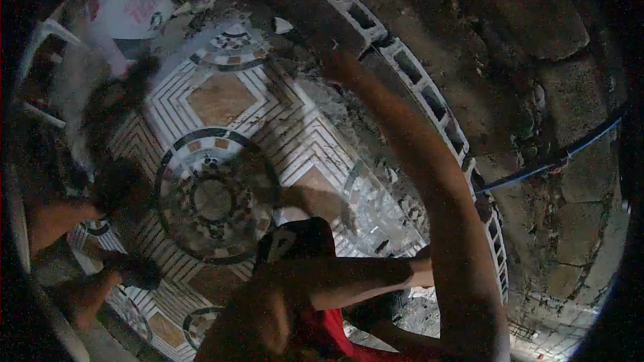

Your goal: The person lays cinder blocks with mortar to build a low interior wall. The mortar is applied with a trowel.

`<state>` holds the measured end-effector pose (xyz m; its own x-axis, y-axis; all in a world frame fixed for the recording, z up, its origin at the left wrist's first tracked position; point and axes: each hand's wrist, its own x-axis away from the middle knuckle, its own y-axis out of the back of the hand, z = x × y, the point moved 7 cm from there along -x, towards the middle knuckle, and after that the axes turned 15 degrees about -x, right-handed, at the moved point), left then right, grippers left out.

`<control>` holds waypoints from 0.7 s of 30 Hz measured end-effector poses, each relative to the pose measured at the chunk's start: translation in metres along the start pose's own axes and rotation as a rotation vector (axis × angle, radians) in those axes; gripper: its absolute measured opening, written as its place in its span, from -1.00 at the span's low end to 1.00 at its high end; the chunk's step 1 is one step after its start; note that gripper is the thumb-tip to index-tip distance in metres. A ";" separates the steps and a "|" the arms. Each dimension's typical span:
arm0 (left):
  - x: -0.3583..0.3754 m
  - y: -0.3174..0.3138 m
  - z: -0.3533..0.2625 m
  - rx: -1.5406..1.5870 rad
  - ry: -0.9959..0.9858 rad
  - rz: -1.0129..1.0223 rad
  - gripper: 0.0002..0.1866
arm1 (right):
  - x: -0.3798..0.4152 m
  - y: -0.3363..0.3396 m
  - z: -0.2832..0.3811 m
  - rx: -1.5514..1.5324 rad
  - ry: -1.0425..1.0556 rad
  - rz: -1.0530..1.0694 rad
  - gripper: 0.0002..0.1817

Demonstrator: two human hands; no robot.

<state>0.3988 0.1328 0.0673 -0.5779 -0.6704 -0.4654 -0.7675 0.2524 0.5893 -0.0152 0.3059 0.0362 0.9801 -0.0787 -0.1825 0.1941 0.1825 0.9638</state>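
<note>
Striped floor tiles [223,99], white, seemingly brown

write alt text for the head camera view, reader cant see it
A bare arm stretches alongside a row of hollow blocks, its hand too dark to show any grip. Beside it, a person in a dark cap holds out an arm over a dim, patterned floor, with another person's bare legs at left.

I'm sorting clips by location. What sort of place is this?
Probably a building or renovation site: a row of hollow blocks runs alongside a patterned floor, with loose rubble between them.
</note>
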 end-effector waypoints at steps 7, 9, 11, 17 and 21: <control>0.054 0.049 -0.013 -0.072 0.085 0.049 -0.80 | -0.037 -0.015 0.011 0.124 0.054 0.086 -0.62; 0.044 0.046 -0.002 -0.088 0.117 -0.012 -0.80 | -0.016 -0.013 0.010 0.141 0.069 0.137 -0.62; 0.021 0.040 0.011 -0.144 0.142 -0.104 -0.81 | 0.025 -0.009 0.004 0.149 0.084 0.210 -0.63; 0.010 0.021 0.034 -0.275 0.196 -0.139 -0.83 | 0.155 0.061 -0.002 0.110 -0.049 0.486 -0.63; 0.014 0.010 0.040 -0.298 0.199 -0.042 -0.84 | 0.097 0.048 -0.003 0.127 0.033 0.356 -0.64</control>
<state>0.3720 0.1533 0.0399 -0.4595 -0.8061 -0.3730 -0.6580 0.0268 0.7526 0.0889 0.3104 0.0640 0.9864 -0.0001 0.1645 -0.1641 0.0695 0.9840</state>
